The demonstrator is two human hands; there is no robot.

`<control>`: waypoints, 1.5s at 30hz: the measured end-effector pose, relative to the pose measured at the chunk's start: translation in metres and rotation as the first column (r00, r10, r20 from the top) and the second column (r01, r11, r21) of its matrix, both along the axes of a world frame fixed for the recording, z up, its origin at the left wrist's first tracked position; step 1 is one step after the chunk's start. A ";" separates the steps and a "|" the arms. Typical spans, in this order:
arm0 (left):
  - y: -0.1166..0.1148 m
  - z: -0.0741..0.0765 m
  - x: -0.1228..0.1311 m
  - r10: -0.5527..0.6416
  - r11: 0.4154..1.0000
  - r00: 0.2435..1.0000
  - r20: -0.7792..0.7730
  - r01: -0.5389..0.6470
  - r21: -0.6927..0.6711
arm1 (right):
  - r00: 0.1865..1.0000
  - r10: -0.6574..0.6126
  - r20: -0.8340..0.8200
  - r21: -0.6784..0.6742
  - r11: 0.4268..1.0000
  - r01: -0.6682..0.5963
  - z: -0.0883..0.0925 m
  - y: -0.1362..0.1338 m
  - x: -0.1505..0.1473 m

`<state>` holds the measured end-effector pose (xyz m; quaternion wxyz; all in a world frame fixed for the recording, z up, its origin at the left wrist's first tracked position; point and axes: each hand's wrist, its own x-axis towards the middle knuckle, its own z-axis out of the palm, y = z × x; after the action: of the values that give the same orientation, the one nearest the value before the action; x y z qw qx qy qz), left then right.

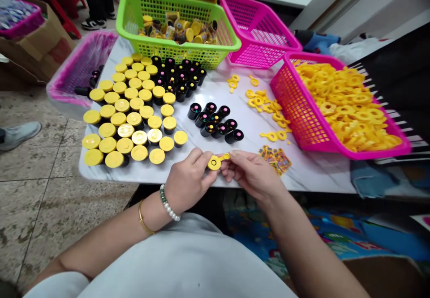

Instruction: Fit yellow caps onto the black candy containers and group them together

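Observation:
Between my two hands, just over the table's front edge, is a yellow plastic ring piece [214, 163] with a small looped tab. My left hand [190, 177] pinches its round end; my right hand [253, 172] pinches the tab end. Beyond them stand several black cups [217, 120] with pink or yellow dots on top. Many black cups with yellow lids [134, 120] stand in rows on the left. To the right lie loose yellow ring pieces [265, 103] and a small pile of printed stickers or cards [275, 158].
A pink basket [302, 123] heaped with yellow ring pieces stands at the right. Behind are a green basket [181, 49] of wrapped cups and another pink basket [258, 29]. A plastic-lined pink bin [67, 72] adjoins the table's left edge. Someone's shoe [22, 135] shows at far left.

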<state>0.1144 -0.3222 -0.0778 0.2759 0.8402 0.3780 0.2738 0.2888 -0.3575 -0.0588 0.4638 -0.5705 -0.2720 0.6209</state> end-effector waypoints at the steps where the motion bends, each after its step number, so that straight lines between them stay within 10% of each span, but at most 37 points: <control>1: 0.000 0.001 0.001 0.009 1.000 1.000 -0.024 -0.009 0.012 | 0.998 0.063 -0.018 -0.039 0.997 -0.063 0.003 0.004 0.003; 6: 0.007 0.003 0.004 -0.018 1.000 0.998 -0.062 0.016 -0.026 | 0.958 0.286 -0.021 -0.149 0.947 -0.286 0.014 0.023 0.004; 12: 0.020 0.008 0.001 -0.108 0.973 0.988 -0.112 0.082 -0.216 | 0.972 0.216 0.087 -0.120 0.971 -0.205 0.014 0.017 -0.011; 18: 0.014 0.009 -0.018 -0.155 0.936 0.975 0.157 0.196 -0.294 | 0.947 0.285 0.150 -0.122 0.956 -0.268 0.011 0.011 -0.011; 23: -0.009 -0.002 -0.025 0.020 0.999 0.948 0.317 -0.011 -0.031 | 0.960 0.212 0.186 -0.126 0.974 -0.190 0.011 0.017 -0.038; 29: -0.019 -0.007 -0.040 -0.171 0.897 0.969 0.177 0.079 0.435 | 0.981 0.042 0.190 -0.032 0.999 -0.036 0.005 0.035 -0.067; 37: -0.004 0.005 -0.044 0.201 0.798 0.974 -0.102 -0.103 0.593 | 0.994 0.100 0.053 0.055 0.993 -0.103 -0.003 0.030 -0.059; 42: 0.003 0.001 -0.040 0.215 0.740 0.967 -0.138 -0.069 0.670 | 0.928 0.230 0.293 0.094 0.959 -0.267 0.010 0.025 -0.037; 45: 0.005 -0.002 -0.042 0.246 0.735 0.957 -0.157 -0.078 0.674 | 0.692 0.022 0.722 0.196 0.952 -0.235 0.028 0.015 0.012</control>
<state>0.0720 -0.3169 -0.0799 -0.1107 0.8730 0.3588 0.3113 0.3011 -0.3427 -0.0309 0.3515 -0.6754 -0.5523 0.3394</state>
